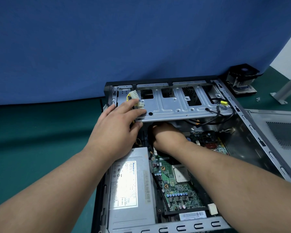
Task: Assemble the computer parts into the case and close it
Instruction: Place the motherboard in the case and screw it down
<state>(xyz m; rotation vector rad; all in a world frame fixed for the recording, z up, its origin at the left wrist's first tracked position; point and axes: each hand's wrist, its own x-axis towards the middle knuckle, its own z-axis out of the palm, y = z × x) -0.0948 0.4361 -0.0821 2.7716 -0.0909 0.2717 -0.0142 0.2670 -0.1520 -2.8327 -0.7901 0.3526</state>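
Power supply left of motherboard inside case, drive cage behind both.

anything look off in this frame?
The grey metal drive cage sits tilted up off the open computer case, held by the left hand. The black CPU cooler fan lies outside on the green table, leaving the silver processor chip bare. No damage visible.
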